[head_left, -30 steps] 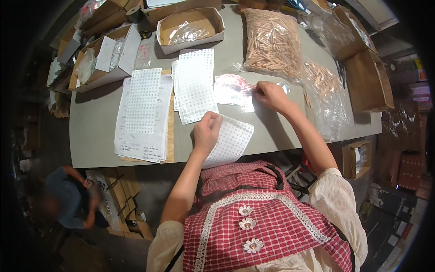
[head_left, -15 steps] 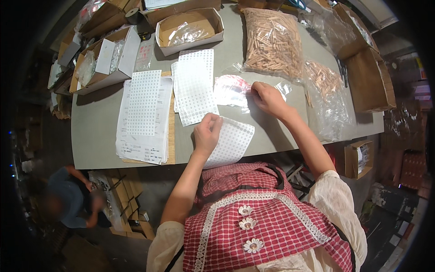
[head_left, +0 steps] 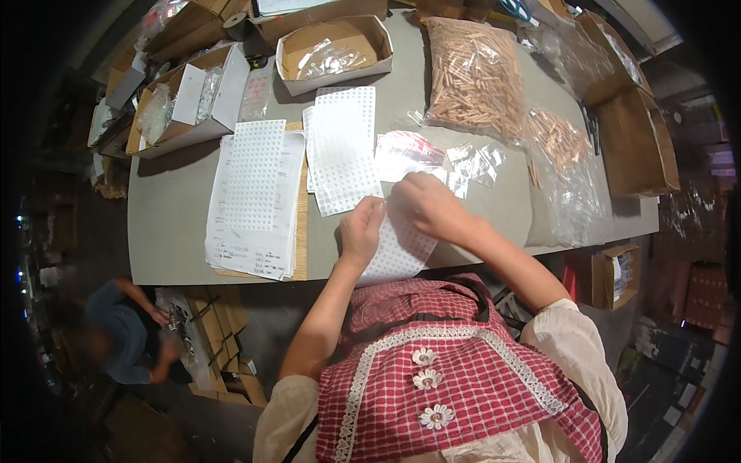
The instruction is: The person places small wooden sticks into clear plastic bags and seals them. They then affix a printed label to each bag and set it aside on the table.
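Note:
My left hand (head_left: 361, 233) pinches the upper left corner of a white sheet of small round stickers (head_left: 400, 251), which hangs toward my lap over the table's front edge. Bent over the top of that sheet is my right hand (head_left: 436, 208), fingers closed together; whatever lies between the fingertips is hidden. Just beyond it lie a pile of shiny clear bags with red print (head_left: 405, 150) and several small clear bags (head_left: 477, 163). More sticker sheets (head_left: 340, 150) are stacked beyond my left hand. Farther left, another such sheet (head_left: 255, 170) rests on papers (head_left: 239, 251).
A large bag of wooden pegs (head_left: 475, 77) and a partly filled one (head_left: 559, 154) occupy the right side. An open white box (head_left: 336, 75) stands at the back, cartons (head_left: 189, 96) at left, a brown box (head_left: 637, 143) at right. Another person (head_left: 123, 332) works at lower left.
My right hand has come from the shiny bags toward me and left, to the top of the sticker sheet. My left hand still grips the sheet. The view has shifted slightly.

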A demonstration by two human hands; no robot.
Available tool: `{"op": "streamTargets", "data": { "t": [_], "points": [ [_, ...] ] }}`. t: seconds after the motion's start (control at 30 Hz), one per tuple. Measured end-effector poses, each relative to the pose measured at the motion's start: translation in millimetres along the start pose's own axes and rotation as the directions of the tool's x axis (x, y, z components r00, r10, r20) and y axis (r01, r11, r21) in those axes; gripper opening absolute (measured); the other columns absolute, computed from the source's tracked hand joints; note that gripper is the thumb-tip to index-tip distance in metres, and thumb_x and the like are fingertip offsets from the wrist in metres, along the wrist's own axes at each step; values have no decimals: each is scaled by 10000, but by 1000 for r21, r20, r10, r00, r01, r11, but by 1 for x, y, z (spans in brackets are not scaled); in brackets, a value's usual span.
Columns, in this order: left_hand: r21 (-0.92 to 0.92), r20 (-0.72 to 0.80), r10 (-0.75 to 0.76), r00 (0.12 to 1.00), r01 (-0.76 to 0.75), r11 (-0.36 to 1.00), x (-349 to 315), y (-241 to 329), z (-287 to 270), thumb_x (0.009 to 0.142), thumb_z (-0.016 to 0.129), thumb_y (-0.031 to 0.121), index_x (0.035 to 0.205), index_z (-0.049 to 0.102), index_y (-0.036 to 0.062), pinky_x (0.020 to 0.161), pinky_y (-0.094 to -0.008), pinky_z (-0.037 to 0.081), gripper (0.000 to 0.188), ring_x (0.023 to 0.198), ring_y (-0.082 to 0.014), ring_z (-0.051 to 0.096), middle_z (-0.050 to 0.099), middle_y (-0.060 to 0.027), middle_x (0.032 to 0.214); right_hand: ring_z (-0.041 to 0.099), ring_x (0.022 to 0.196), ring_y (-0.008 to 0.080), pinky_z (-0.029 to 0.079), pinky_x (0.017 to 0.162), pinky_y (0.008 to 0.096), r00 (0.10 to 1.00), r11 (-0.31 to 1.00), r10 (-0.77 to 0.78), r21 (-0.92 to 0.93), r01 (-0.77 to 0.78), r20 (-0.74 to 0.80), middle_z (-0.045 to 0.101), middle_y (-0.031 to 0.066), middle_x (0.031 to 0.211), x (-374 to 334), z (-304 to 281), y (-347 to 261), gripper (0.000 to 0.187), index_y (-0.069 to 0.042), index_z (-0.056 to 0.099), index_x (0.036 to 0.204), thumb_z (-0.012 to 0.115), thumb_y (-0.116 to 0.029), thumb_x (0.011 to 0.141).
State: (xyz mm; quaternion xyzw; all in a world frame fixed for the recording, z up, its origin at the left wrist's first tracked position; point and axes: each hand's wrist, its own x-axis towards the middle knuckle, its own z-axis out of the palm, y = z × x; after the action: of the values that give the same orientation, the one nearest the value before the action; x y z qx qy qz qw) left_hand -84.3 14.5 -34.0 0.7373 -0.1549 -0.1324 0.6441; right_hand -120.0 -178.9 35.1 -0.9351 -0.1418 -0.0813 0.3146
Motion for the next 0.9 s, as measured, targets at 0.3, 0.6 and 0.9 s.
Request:
{"op": "streamTargets", "data": {
  "t": [0.3,0.6,0.9],
  "points": [
    [117,19,-1,1000,-2,993,1,-3,-3,1033,582,225,1045,700,24,627,-361,494,234,655,-226,651,662,-150,731,582,1009,320,464,890,417,999,994,-28,-107,24,-30,614,113,1026,-1,14,-6,332,-57,624,1045,769,-95,749],
    [151,44,10,999,-16,988,1,9,-5,1038,574,203,1041,676,22,614,-387,494,208,668,-271,687,672,-170,745,585,918,329,470,836,438,1000,998,17,53,-15,-26,614,107,915,5,14,1,237,-77,656,979,760,-129,773],
    [188,-19,20,1000,-16,982,0,14,-2,1051,587,276,1028,682,85,564,-324,405,214,555,-123,505,552,-47,608,569,1036,349,460,921,449,954,972,232,95,-217,-189,654,113,1068,59,-9,85,133,-80,758,873,703,-157,779]
  ]
}}
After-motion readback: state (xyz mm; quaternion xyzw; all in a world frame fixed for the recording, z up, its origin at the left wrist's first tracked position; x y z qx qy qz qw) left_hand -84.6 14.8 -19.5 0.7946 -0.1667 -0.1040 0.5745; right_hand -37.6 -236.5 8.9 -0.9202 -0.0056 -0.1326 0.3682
